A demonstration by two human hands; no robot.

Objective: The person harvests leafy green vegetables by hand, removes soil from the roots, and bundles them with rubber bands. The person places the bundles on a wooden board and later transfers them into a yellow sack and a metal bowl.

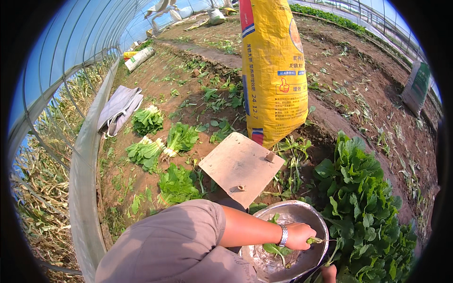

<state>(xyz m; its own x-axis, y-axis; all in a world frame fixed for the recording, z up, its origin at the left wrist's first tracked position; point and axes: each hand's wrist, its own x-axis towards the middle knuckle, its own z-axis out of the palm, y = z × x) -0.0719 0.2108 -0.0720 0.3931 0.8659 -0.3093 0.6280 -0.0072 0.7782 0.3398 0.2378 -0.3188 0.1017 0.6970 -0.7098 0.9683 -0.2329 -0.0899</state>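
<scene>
My left hand (300, 236), with a metal watch on the wrist, is closed around leafy-green stems, their root end pointing right. It is over a round metal basin (320, 219) with some loose leaves (277, 249) inside. Only a small part of my right hand (329, 274) shows at the bottom edge, right of the basin, close to a pale green stem (332, 256); its grip is not visible. Dense leafy greens (364, 198) grow on the right. Several bundles of greens (180, 138) lie on the soil to the left, roots partly showing.
A square board (242, 166) is just beyond the basin, before a tall yellow woven sack (276, 88). A folded grey cloth (120, 106) lies at left beside the plastic greenhouse sheeting (85, 169). Another sack (417, 86) stands far right; a white one (139, 59) lies upper left.
</scene>
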